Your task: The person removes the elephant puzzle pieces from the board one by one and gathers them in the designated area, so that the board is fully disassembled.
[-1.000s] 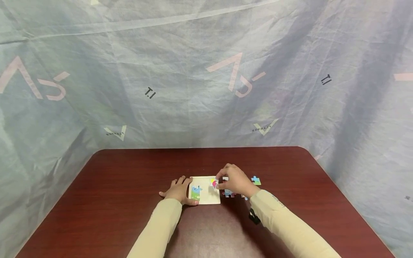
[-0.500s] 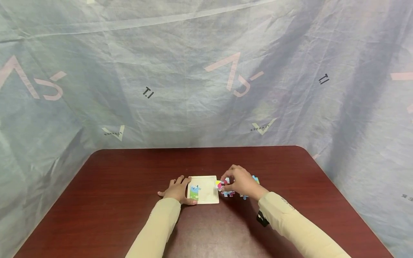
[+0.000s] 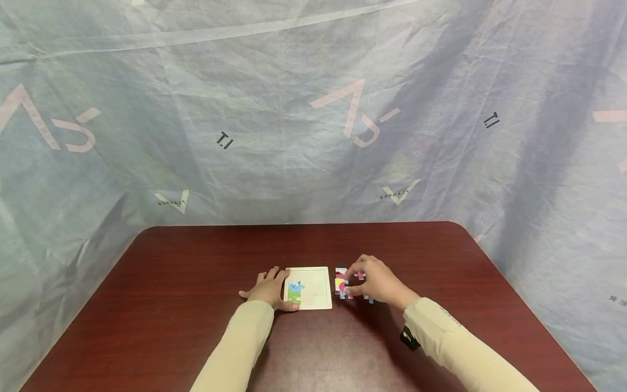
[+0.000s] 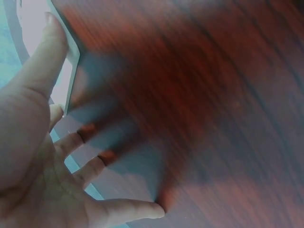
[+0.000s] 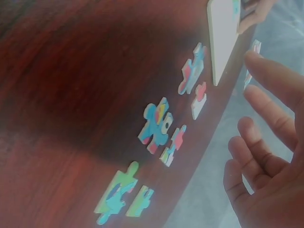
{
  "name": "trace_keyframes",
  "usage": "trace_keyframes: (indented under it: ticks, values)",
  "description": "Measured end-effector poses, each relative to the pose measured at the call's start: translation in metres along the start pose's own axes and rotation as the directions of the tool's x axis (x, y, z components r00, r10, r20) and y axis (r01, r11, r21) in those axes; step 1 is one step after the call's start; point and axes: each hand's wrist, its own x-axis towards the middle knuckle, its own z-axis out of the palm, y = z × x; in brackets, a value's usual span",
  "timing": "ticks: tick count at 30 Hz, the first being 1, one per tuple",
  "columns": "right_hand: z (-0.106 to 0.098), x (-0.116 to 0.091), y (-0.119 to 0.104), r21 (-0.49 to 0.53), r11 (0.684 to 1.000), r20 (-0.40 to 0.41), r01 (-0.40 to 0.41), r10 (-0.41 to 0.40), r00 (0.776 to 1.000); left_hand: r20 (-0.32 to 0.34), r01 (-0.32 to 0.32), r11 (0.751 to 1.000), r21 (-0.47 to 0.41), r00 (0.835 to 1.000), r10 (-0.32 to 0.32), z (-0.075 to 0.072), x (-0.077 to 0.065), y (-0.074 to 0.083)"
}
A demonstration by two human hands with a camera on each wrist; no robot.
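A pale wooden puzzle tray lies flat on the table, with blue and green puzzle pieces along its left side. My left hand rests at the tray's left edge, fingers spread; in the left wrist view its thumb lies over the tray's rim. To the right of the tray, my right hand pinches a yellow and pink puzzle piece between thumb and forefinger. In the right wrist view this held piece is partly hidden behind the fingertips.
Several loose puzzle pieces lie right of the tray, partly under my right hand, among them a blue piece with an eye, a green one and a blue and pink one. A grey printed cloth hangs behind the brown table.
My right hand has moved right, carrying the yellow and pink puzzle piece from above the tray to beside it, over the loose pieces. My left hand stays at the tray's edge.
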Motion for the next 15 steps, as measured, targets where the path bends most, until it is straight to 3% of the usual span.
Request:
trace_keyframes:
  ticks: [6, 15]
  values:
    - [0.004, -0.007, 0.004, -0.004, 1.000, 0.004, -0.010, 0.010, 1.000, -0.002, -0.004, 1.000, 0.001, 1.000, 0.004, 0.000, 0.000, 0.000]
    - [0.010, -0.019, 0.014, -0.007, 0.998, 0.006, 0.059, -0.059, 0.998, -0.008, -0.004, 1.000, -0.001, 1.000, 0.004, -0.002, -0.004, 0.003]
